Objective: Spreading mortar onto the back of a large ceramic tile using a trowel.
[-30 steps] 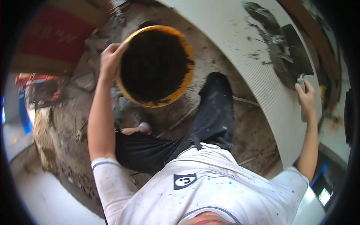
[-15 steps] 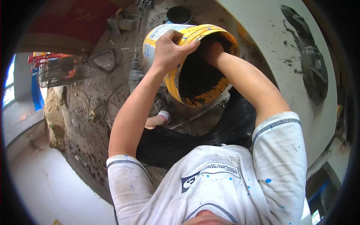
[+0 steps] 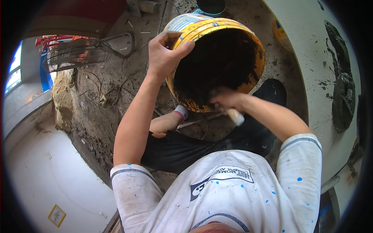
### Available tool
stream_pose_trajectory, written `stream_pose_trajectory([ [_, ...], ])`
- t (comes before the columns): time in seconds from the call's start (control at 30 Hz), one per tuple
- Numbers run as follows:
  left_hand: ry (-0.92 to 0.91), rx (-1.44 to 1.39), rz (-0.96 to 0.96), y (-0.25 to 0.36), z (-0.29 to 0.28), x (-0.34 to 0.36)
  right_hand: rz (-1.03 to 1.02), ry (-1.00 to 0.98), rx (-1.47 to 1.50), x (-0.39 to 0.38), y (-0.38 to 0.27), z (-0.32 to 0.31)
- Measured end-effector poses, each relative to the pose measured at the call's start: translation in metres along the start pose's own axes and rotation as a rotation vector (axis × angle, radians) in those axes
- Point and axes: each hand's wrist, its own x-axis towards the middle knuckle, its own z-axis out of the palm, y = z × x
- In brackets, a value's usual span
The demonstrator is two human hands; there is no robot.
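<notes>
While my left hand (image 3: pixel 167 56) pinches the yellow bucket (image 3: pixel 259 62), left of the board (image 3: pixel 305 37), by its rim, my right hand (image 3: pixel 230 98), previously deeper inside, is at the near edge, blurred fingers round a handle (image 3: pixel 235 117).

The left grip (image 3: pixel 168 55) clamps; the right grip (image 3: pixel 228 99) curls.

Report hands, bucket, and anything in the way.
Left hand gripping yellow bucket by rim. Right hand blurred, holding pale handle near lower rim. Bucket tilted. Nothing else seen blocking its mouth.
</notes>
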Motion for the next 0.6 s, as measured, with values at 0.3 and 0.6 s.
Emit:
stream_pose_trajectory([
  [0.3,0.013,0.023,-0.006,-0.009,0.014,0.010,-0.312,-0.746,1.212,0.034,-0.026,0.039],
  [0.6,0.133,-0.223,-0.143,-0.033,-0.045,0.036,-0.453,0.247,-0.346,-0.062,-0.067,-0.029],
])
